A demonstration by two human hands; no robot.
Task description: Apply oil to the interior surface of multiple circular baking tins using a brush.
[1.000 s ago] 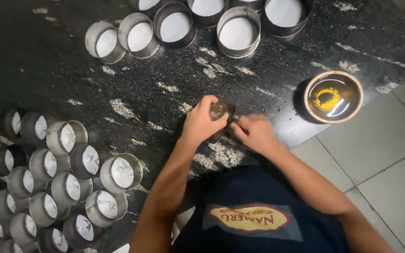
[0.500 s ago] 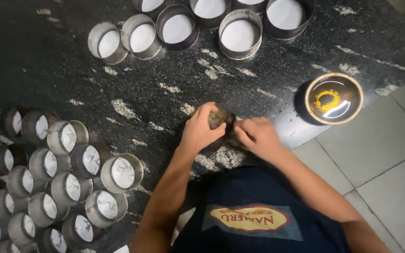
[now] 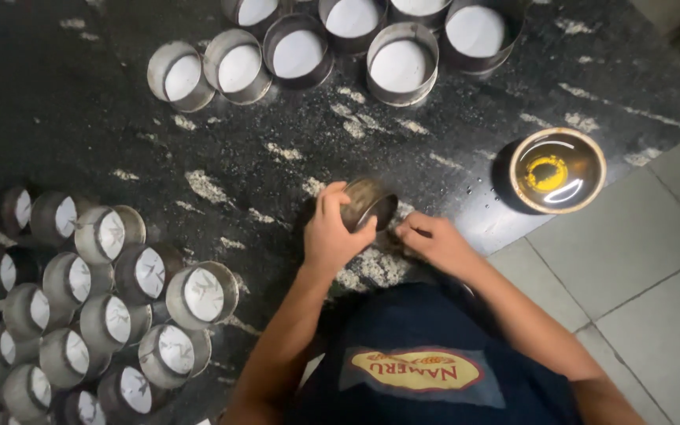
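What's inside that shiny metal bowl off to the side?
The metal bowl holds a clear yellowish liquid, probably oil, with a darker yellow ring showing at the bottom. Glare on the surface hides whether anything else lies in it.

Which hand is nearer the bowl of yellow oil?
Right. The right hand rests on the counter just left of the bowl; the left hand sits farther left, holding a small tin.

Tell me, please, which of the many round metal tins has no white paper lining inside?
The round metal tin held tilted in the left hand, beside the right hand; its inside looks dark, while the other tins show white paper discs.
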